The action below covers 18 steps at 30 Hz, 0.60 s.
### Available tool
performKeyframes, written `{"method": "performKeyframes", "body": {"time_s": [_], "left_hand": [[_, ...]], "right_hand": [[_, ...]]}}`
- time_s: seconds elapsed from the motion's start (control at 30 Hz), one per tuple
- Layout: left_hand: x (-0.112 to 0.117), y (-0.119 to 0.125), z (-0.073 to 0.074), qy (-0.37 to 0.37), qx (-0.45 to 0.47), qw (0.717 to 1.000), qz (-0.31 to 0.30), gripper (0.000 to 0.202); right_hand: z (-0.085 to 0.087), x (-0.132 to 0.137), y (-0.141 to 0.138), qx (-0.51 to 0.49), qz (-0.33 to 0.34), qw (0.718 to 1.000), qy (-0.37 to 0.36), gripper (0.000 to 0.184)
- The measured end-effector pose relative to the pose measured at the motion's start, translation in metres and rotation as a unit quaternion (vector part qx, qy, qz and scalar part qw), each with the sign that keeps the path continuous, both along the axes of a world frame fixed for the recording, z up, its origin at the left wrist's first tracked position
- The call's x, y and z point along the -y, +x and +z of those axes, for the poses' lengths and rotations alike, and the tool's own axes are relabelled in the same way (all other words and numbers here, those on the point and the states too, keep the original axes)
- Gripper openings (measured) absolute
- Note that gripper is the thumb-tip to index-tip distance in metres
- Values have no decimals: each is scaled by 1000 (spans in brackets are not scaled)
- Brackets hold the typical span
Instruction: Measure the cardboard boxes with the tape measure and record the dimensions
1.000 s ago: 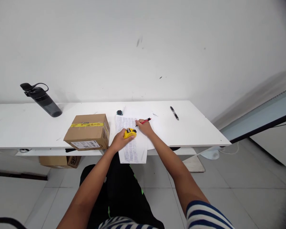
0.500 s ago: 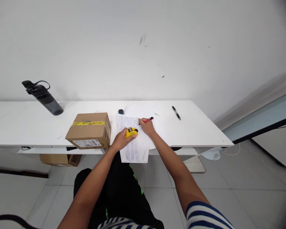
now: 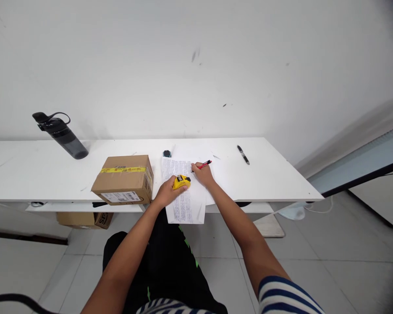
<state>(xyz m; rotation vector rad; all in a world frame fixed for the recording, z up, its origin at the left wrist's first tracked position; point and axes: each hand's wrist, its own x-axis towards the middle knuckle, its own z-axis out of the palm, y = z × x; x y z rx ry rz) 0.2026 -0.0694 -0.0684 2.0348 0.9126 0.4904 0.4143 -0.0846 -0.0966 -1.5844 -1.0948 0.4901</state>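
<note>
White table against white wall, grey tiled floor

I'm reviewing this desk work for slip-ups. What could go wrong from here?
1. The printed sheet hangs over the near edge of the table, pinned by the left hand with the yellow tape measure; it might slide off if that lifts.
2. The cardboard box sits at that edge close beside that hand; a nudge could push it off.
</note>
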Motion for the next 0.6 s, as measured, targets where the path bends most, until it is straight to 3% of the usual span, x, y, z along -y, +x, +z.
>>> {"method": "performKeyframes", "body": {"time_s": [0.6], "left_hand": [[0, 1, 0, 7, -9, 1000, 4, 46]], "right_hand": [[-1, 0, 2, 14, -28, 999, -13, 38]]}}
